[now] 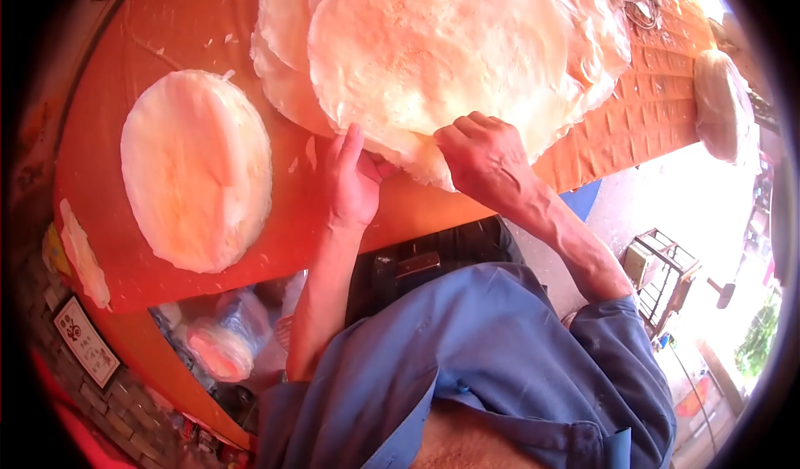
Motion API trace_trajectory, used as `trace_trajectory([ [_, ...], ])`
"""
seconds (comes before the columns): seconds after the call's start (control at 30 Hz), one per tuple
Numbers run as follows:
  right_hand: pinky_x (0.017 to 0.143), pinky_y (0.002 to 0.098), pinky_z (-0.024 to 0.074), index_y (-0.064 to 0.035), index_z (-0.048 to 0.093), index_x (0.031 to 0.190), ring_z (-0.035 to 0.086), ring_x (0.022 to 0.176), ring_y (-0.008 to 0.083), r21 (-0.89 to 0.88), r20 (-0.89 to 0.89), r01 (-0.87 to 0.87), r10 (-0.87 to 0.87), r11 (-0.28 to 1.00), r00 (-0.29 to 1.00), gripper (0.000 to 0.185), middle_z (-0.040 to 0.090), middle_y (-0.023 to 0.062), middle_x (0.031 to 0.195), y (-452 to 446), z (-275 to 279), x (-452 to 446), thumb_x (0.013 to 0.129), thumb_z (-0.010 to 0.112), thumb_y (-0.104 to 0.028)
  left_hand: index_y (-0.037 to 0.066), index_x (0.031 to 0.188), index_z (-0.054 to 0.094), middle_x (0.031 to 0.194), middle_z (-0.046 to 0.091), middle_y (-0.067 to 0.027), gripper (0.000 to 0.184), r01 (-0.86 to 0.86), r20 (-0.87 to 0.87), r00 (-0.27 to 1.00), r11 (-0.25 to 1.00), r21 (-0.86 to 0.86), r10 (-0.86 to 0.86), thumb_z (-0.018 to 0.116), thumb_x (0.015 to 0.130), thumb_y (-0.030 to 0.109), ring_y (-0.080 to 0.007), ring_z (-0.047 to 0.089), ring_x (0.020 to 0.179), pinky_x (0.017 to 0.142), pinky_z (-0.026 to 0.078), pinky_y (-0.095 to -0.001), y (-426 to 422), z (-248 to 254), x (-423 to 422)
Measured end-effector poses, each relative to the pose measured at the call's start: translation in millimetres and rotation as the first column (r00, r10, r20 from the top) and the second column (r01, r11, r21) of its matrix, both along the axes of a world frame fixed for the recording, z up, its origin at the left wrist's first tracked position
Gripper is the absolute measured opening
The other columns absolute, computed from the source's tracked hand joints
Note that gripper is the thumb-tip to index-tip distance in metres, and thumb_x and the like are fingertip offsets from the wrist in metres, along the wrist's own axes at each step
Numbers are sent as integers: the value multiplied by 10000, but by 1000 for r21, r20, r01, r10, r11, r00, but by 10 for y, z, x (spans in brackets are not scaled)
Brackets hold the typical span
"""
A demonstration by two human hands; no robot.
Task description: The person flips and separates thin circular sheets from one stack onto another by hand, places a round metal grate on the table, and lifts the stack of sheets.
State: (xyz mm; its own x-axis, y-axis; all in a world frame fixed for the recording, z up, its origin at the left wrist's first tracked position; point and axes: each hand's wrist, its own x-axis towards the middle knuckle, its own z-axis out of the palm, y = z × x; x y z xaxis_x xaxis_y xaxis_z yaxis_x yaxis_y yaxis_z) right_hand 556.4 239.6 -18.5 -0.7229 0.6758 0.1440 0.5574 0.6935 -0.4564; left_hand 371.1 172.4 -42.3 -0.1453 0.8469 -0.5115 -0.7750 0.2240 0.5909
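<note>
A wide pile of thin, pale round flatbreads [417,44] lies on the orange-covered table, its edges overlapping and ragged. My right hand [487,157] is closed at the pile's near edge, fingers pinched on the rim of a flatbread. To its left, my left hand [354,182] is palm up beside the same edge, thumb raised and apart from the partly curled fingers. Part of those fingers is hidden near the overhanging rim. A smaller, neat oval stack of flatbreads [196,173] sits farther left, away from both hands.
The orange table [317,219] ends just in front of my body. A torn flatbread strip [83,252] lies at its left edge, with crumbs scattered about. A cable [640,2] and a white wrapped bundle [721,107] are at the right. A metal-framed stand [662,269] is on the floor.
</note>
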Motion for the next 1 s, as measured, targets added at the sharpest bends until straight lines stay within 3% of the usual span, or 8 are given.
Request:
trace_trajectory([
  [0.2, 990, 458, 412, -65, 608, 1126, 503, 1196, 367, -66, -25, 1, -2, 998, 1000, 435, 568, 182, 1225, -278, 103, 191, 726, 709, -202, 34, 1241, 523, 1169, 626, -96, 331, 36, 46, 998, 999, -24, -35, 503, 974, 229, -233, 647, 991, 787, 563, -364, -11, -174, -116],
  [0.3, 874, 418, 493, -68, 645, 1027, 604, 1034, 330, 140, 81, 66, -78, 988, 994, 284, 638, 154, 1077, -12, -29, 412, 777, 688, -196, 32, 1242, 521, 1198, 620, -113, 324, -29, 103, 994, 999, 23, 27, 487, 977, 215, -240, 643, 1023, 814, 567, -380, 152, -72, -102],
  [0.37, 728, 359, 541, -66, 676, 946, 657, 816, 295, -28, -8, 216, -217, 976, 976, 174, 673, 117, 904, 351, 76, 526, 794, 655, -149, 18, 1269, 504, 1182, 629, -149, 392, 6, 260, 964, 978, 211, -62, 454, 997, 296, -284, 639, 1038, 909, 528, -441, 258, -28, -132],
  [0.43, 681, 294, 526, -62, 703, 963, 678, 770, 209, -91, 382, 486, -421, 869, 823, 172, 691, 88, 828, 805, 941, 329, 896, 646, -210, 15, 1275, 509, 1125, 645, -158, 421, 69, 131, 987, 977, 202, -97, 428, 1009, 331, -306, 645, 1009, 932, 509, -444, 312, 79, -115],
  [0.57, 606, 297, 508, -93, 689, 1073, 668, 686, 167, 200, -1, 430, -439, 880, 899, 195, 713, 76, 861, 824, 1586, 323, 925, 609, -191, -13, 1269, 518, 1059, 647, -145, 367, 182, -337, 919, 978, -106, -207, 509, 986, 222, -247, 655, 952, 857, 537, -352, 236, -58, 9],
  [0.63, 568, 299, 500, -109, 682, 1129, 664, 644, 146, 341, -186, 417, -375, 842, 908, 223, 725, 69, 878, 798, 1695, 300, 939, 590, -182, -37, 1276, 498, 1069, 642, -148, 368, 200, -264, 938, 972, -125, -227, 543, 965, 156, -225, 656, 938, 822, 545, -321, 198, -69, 64],
  [0.83, 584, 414, 470, -58, 695, 889, 600, 612, 350, -9, 174, 91, -88, 996, 981, 173, 613, 203, 685, 1113, 529, 321, 897, 606, -206, -36, 1294, 481, 1065, 625, -127, 439, 305, -210, 923, 946, -113, -323, 613, 925, 161, -211, 652, 916, 797, 542, -303, 264, -167, 302],
  [1.0, 584, 377, 478, 20, 688, 856, 630, 591, 230, 382, 210, 391, -491, 837, 846, 265, 638, 141, 627, 1717, 1377, 184, 796, 686, -237, -17, 1022, 576, 881, 635, -64, 211, 228, -392, 878, 959, -166, -276, 637, 901, 145, -130, 640, 717, 621, 522, -231, 386, -169, 491],
])
